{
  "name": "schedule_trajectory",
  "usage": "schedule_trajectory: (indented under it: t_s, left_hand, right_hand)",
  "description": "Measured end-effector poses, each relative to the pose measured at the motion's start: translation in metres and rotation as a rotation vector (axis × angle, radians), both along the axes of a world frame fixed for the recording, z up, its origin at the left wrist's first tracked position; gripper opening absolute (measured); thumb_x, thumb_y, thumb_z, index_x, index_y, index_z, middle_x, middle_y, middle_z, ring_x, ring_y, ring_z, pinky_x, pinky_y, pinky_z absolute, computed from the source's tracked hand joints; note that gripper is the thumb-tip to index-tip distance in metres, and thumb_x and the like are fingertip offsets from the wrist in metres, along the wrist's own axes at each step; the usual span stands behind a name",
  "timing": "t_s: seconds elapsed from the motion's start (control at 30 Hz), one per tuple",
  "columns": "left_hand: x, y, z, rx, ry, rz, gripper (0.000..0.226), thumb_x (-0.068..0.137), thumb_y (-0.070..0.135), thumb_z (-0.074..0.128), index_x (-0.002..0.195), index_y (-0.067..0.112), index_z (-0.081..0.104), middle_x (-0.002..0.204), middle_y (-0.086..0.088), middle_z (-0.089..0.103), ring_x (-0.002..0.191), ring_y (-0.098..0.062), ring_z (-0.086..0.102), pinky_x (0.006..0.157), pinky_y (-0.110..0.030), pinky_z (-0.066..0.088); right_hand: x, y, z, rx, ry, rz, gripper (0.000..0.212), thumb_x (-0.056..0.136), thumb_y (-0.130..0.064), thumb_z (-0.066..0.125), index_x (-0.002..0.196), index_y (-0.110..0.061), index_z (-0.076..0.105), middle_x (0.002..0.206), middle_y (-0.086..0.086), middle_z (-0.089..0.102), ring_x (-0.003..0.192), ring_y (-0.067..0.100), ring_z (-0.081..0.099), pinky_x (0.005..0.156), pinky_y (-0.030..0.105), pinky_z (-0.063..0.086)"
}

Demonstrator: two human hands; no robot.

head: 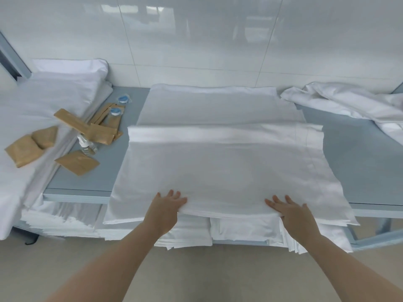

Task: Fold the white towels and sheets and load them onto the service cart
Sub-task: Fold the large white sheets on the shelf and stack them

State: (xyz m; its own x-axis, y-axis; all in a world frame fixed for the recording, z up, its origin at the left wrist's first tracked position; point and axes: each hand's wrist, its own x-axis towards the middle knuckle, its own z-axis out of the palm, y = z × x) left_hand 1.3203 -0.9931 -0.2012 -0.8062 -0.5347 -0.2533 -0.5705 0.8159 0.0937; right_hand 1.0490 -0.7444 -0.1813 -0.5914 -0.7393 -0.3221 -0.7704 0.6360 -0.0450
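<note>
Sheet (220, 162) on table, near edge under left hand (166, 205), right hand (291, 212)

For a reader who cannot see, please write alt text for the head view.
Two bare hands, left and right, grip the near edge of a white sheet on a blue-grey table. Tan packets lie at left, a crumpled sheet at right, and folded linen below.

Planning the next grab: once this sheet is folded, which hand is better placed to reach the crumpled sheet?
Probably the right hand: the crumpled sheet lies on its side of the table; the left hand would have to cross over.
</note>
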Motion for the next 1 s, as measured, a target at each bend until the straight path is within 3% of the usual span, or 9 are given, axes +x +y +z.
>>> schedule_trajectory:
  t_s: [0.07,0.1,0.2,0.33,0.43,0.53,0.73,0.87,1.0]
  left_hand:
    - [0.011,0.010,0.007,0.010,0.141,0.106,0.055,0.082,0.002,0.043,0.126,0.033,0.056,0.123,0.006,0.061,0.113,-0.022,0.058,0.084,-0.029,0.040]
    - [0.017,0.015,0.013,-0.011,0.175,0.146,0.050,0.080,0.003,0.045,0.118,0.033,0.058,0.107,0.008,0.066,0.096,-0.023,0.063,0.071,-0.029,0.039]
    - [0.032,0.036,0.029,-0.090,0.250,0.233,0.040,0.076,0.002,0.054,0.105,0.029,0.059,0.080,0.008,0.065,0.065,-0.023,0.058,0.054,-0.027,0.035]
    - [0.044,0.070,0.057,-0.213,0.434,0.203,0.043,0.047,-0.007,0.082,0.076,0.020,0.067,0.050,0.007,0.055,0.038,-0.021,0.049,0.038,-0.021,0.028]
    - [0.047,0.091,0.079,-0.321,0.544,0.192,0.042,0.042,-0.008,0.086,0.072,0.017,0.069,0.049,0.004,0.053,0.038,-0.022,0.048,0.041,-0.020,0.026]
    - [0.049,0.111,0.095,-0.370,0.620,0.181,0.038,0.048,-0.009,0.085,0.074,0.014,0.070,0.057,0.001,0.056,0.045,-0.024,0.052,0.042,-0.023,0.033]
    - [0.061,0.148,0.118,-0.440,0.700,0.162,0.022,0.063,-0.003,0.076,0.078,0.012,0.069,0.061,-0.001,0.057,0.052,-0.027,0.055,0.042,-0.026,0.038]
    - [0.068,0.169,0.140,-0.510,0.740,0.139,0.013,0.070,0.007,0.058,0.075,0.012,0.069,0.057,-0.001,0.054,0.049,-0.026,0.053,0.041,-0.026,0.035]
    - [0.073,0.179,0.163,-0.557,0.755,0.100,0.029,0.077,0.016,0.041,0.074,0.010,0.069,0.054,-0.003,0.051,0.046,-0.026,0.051,0.042,-0.023,0.031]
  right_hand:
    - [0.007,0.009,0.008,-0.171,-0.043,-0.087,0.057,0.091,-0.001,0.042,0.133,-0.038,0.053,0.141,-0.014,0.051,0.131,0.015,0.046,0.102,0.030,0.033]
    - [0.010,0.014,0.013,-0.245,-0.022,-0.118,0.049,0.090,-0.002,0.046,0.124,-0.033,0.063,0.128,-0.012,0.062,0.118,0.016,0.057,0.092,0.028,0.039]
    - [0.019,0.032,0.026,-0.406,0.054,-0.148,0.027,0.087,-0.006,0.059,0.102,-0.025,0.071,0.098,-0.008,0.072,0.090,0.024,0.066,0.071,0.030,0.043]
    - [0.023,0.054,0.045,-0.551,0.102,-0.135,0.025,0.082,0.001,0.062,0.097,-0.016,0.071,0.088,-0.001,0.070,0.081,0.027,0.064,0.065,0.032,0.044]
    - [0.021,0.071,0.060,-0.626,0.202,-0.076,0.028,0.077,0.008,0.066,0.096,-0.012,0.071,0.085,0.003,0.067,0.079,0.030,0.063,0.060,0.028,0.038]
    - [0.022,0.093,0.074,-0.675,0.257,-0.028,0.028,0.074,0.010,0.068,0.093,-0.010,0.071,0.078,0.005,0.061,0.073,0.031,0.060,0.054,0.027,0.038]
    - [0.028,0.129,0.095,-0.753,0.242,-0.067,0.020,0.082,0.005,0.064,0.095,-0.009,0.069,0.078,0.004,0.058,0.072,0.028,0.055,0.058,0.028,0.035]
    - [0.029,0.143,0.110,-0.766,0.225,-0.077,0.006,0.089,-0.005,0.060,0.087,-0.010,0.062,0.075,0.004,0.058,0.070,0.028,0.054,0.058,0.030,0.035]
    - [0.028,0.150,0.128,-0.769,0.288,-0.053,0.028,0.094,-0.030,0.055,0.073,-0.012,0.050,0.062,0.000,0.051,0.060,0.029,0.051,0.049,0.029,0.029]
